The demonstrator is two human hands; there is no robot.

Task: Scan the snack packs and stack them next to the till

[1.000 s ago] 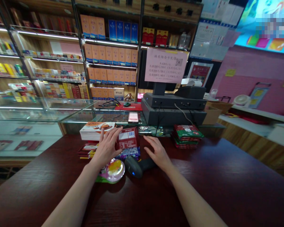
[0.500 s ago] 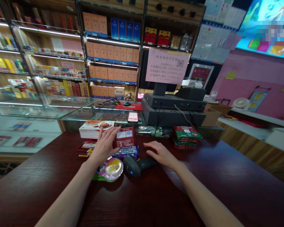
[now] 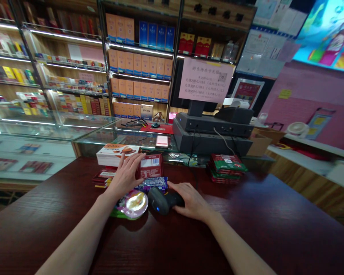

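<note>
My left hand (image 3: 127,173) lies with fingers stretched over the left side of a dark red box (image 3: 151,165), its thumb near the box's front edge. Whether it grips the box is not clear. Behind that hand is a white and orange box (image 3: 111,154) with a cookie picture. A purple-blue snack packet (image 3: 154,184) lies in front of the red box. Near my left wrist sits a round, shiny package (image 3: 136,203) with a purple rim. My right hand (image 3: 190,200) is closed around the handle of a black barcode scanner (image 3: 158,200), whose head points left, a blue light showing.
A stack of green and red packets (image 3: 227,166) lies at the counter's (image 3: 166,244) back right. Behind stands a cash register (image 3: 213,133) with a paper sign (image 3: 205,80). A glass display case (image 3: 97,139) borders the back left, with stocked shelves (image 3: 140,65) beyond.
My right hand has moved left and down onto the scanner's handle, closing round it. My left hand has hardly moved. The view has shifted slightly.
</note>
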